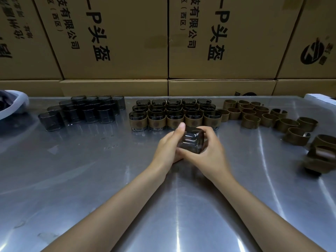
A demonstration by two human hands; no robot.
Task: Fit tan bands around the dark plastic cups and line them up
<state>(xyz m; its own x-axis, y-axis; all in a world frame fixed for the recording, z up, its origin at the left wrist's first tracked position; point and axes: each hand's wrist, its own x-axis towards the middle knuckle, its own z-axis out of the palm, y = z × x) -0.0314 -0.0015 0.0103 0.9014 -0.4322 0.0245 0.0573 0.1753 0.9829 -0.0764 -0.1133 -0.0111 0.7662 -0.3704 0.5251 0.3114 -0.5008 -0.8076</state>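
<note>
Both hands hold one dark plastic cup [190, 142] tipped on its side above the steel table, its base toward me. My left hand [168, 148] grips it from the left with the thumb up over its top. My right hand [209, 150] wraps it from the right. I cannot tell whether a band is on this cup. Just behind it stand several banded cups [174, 113] in neat rows. Bare dark cups [81, 111] cluster at the far left. Loose tan bands [254, 113] lie scattered at the far right.
The steel table [109, 179] stretches toward me. Stacked cardboard boxes [116, 42] wall off the back. A white bag or bin [12, 104] sits at the far left edge. More bands in a dark pile [321, 155] lie at the right edge.
</note>
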